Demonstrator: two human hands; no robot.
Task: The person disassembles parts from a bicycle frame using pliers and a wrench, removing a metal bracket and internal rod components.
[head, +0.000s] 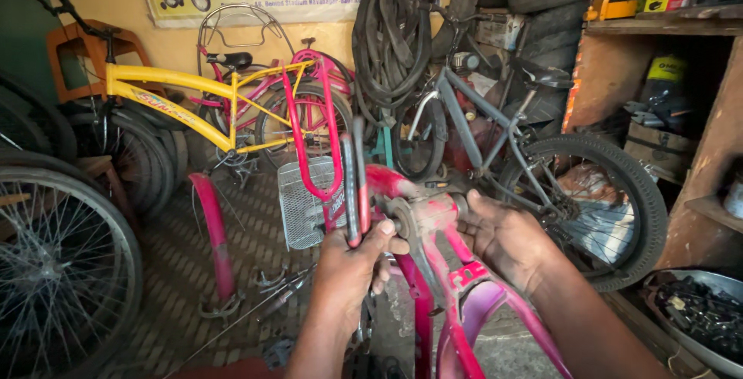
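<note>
A pink-red bicycle frame (433, 270) stands in front of me, its worn bottom bracket shell (418, 212) at the centre. My left hand (348, 259) grips a long flat tool (354, 181) with a red and grey shaft, held upright against the left side of the shell. My right hand (503, 236) rests on the right side of the shell, fingers curled around the frame there. A pink mudguard (484, 321) curves below between my forearms.
A yellow bicycle (178, 100) and a pink frame with a wire basket (302, 201) stand behind. A grey bicycle (534, 154) leans at right by wooden shelves (658, 30). A spoked wheel (54, 270) fills the left; a pan of parts (696, 313) sits low right. Tyres (395, 38) hang above.
</note>
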